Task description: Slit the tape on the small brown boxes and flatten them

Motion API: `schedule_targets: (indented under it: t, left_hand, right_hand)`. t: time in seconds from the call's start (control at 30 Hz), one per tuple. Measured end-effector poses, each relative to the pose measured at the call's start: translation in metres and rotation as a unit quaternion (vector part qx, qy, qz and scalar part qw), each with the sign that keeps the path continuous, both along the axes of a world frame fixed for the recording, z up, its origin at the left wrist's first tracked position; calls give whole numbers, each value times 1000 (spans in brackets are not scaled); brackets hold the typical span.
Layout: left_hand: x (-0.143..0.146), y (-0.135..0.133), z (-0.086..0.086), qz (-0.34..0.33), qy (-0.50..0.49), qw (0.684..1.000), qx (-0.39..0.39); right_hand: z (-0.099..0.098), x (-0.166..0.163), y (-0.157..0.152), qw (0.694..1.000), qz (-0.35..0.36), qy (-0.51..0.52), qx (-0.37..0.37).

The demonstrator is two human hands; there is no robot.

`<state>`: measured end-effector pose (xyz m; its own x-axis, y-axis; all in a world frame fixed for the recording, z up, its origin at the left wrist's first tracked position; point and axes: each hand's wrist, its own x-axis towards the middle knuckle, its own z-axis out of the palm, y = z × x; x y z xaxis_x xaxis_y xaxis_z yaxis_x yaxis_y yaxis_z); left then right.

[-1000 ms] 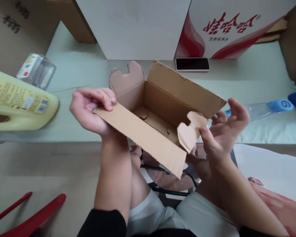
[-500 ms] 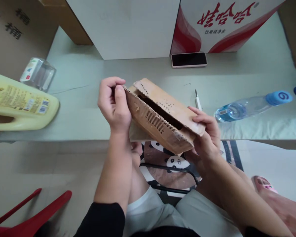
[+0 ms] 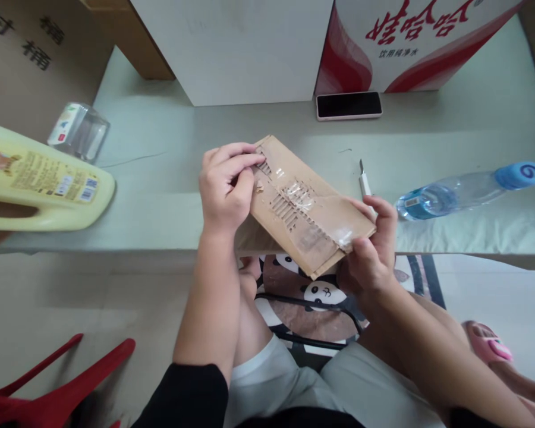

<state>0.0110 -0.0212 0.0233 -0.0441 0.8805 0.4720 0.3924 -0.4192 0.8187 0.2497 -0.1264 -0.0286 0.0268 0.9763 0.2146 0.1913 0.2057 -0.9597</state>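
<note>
A small brown cardboard box point(image 3: 303, 211) with torn, tape-scarred flaps is held shut between both hands at the table's near edge. My left hand point(image 3: 225, 187) grips its upper left end, fingers curled over the top flap. My right hand point(image 3: 372, 252) holds the lower right corner, thumb and fingers pinching it. The box lies tilted, its long side running from upper left to lower right.
On the pale green table point(image 3: 160, 172) lie a small knife point(image 3: 364, 178), a water bottle point(image 3: 463, 190) on its side, a phone point(image 3: 349, 105), a yellow jug point(image 3: 40, 184) and a clear cup point(image 3: 79, 131). Cartons stand behind. A red chair point(image 3: 49, 398) is at lower left.
The box was open with its flaps spread. Both hands folded the flaps down and turned it, so it is now closed and lying flatter.
</note>
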Motion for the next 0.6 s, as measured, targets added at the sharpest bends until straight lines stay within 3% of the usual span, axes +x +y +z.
schedule_targets:
  t: [0.13, 0.4, 0.53, 0.6]
  left_hand:
    - [0, 0, -1, 17, -19, 1000, -6]
    - [-5, 6, -6, 66, -49, 997, 16]
    - [-12, 10, -10, 103, -126, 986, 24]
    - [-14, 10, -8, 110, -177, 978, 23]
  right_hand:
    - [0, 8, 7, 997, -22, 71, 4]
    - [7, 24, 13, 991, -60, -31, -113]
    - [7, 23, 12, 971, -9, -82, -224]
    - [10, 22, 11, 975, 23, -36, -216]
